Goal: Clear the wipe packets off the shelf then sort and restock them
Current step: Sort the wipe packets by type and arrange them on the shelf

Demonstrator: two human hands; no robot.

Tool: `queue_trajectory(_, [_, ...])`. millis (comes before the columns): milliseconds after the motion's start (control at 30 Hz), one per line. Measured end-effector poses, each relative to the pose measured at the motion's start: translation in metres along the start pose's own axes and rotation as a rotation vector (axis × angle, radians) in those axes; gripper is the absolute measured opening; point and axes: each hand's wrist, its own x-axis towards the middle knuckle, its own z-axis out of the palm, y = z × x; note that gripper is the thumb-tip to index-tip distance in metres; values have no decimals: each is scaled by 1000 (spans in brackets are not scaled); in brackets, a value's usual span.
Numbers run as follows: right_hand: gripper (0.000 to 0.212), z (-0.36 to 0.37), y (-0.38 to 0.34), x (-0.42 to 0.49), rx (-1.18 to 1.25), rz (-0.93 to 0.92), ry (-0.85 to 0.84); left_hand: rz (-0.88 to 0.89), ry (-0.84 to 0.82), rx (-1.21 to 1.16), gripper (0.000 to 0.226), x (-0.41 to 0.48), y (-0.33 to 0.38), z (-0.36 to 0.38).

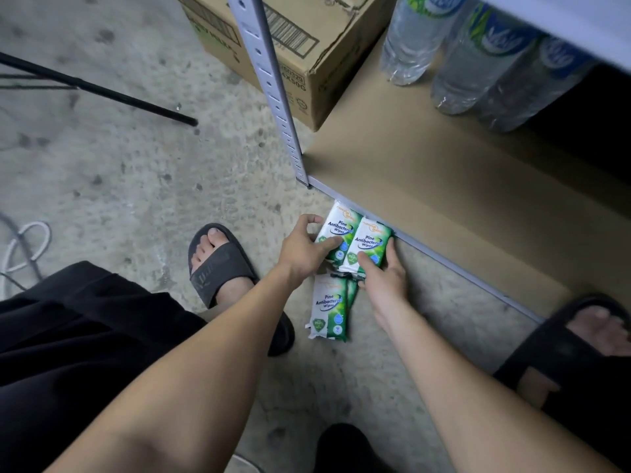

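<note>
Gripping two wipe pkts side by side on the floor [136, 172], tight against the front edge of the shelf board [426, 186]. My left hand [305, 249] has its thumb laid across the left pkt [337, 227], fingers curled at its side. My right hand [386, 278] pinches the right pkt [370, 241], thumb on the front, fingers along the far edge. A third pkt [327, 312] lies flat just below those two. A green edge beside it may be a 4th tucked under; can't tell.

Progress, as I read it: clearing looks done, since no wipes show on the board. Sorting is underway down here on the floor. Restock not yet begun, so all pkts need to go back up.

Further out, water bottles [409, 42] stand at the back of the board, and a cardboard box [293, 56] sits behind the grey upright [273, 93]. Floor is rough, stained concrete. A black rod [99, 87] and a cable loop [24, 247] are off to my left, w/ my sandals either side of the pkts.
</note>
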Motion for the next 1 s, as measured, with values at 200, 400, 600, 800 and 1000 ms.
queue_trajectory(200, [73, -9, -13, -18, 54, 68, -48, 13, -34, 145, 34, -19, 17, -10])
queue_trajectory(400, [68, -28, -42, -78, 29, -21, -107, 70, 45, 244, 33, -72, 25, -34])
queue_trajectory(600, [27, -52, -71, -143, -127, -277, -167, 224, 81, 201, 25, -147, 58, -59])
queue_trajectory(800, [32, -88, -117, -216, -160, -501, -238, 405, 146, 193, 18, -232, 103, -78])
queue_trajectory(1000, [31, -136, -171, -292, -142, -703, -303, 609, 157, 86, 20, -315, 158, -78])
